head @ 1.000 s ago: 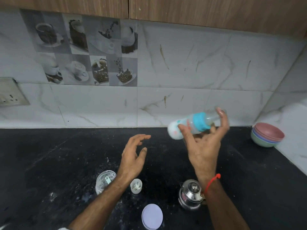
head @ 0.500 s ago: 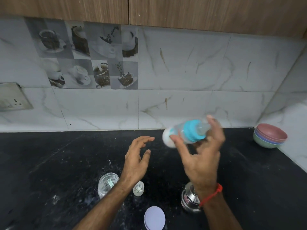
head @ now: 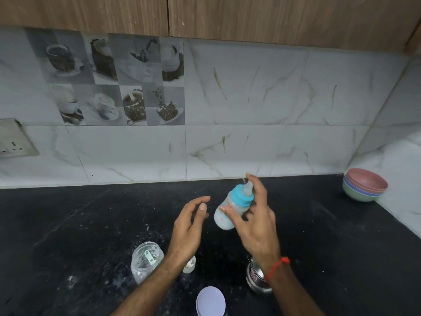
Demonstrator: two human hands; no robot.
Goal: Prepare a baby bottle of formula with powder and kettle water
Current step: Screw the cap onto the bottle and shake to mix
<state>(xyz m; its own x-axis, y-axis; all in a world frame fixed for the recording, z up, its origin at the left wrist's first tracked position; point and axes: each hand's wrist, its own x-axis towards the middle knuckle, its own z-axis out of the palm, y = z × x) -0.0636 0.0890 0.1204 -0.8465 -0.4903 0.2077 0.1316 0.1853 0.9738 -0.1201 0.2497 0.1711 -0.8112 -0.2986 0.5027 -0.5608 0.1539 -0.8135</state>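
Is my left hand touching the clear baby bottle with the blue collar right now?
Apart. In the head view, black countertop shows between the left hand and the clear baby bottle with the blue collar, which only the right hand grips.

bare forearms; a red thread band [head: 276,267] circles the right wrist.

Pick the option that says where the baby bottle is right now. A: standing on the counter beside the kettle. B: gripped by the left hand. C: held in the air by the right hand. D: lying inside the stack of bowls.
C: the right hand grips the baby bottle tilted above the counter, while the left hand hangs open beside it.
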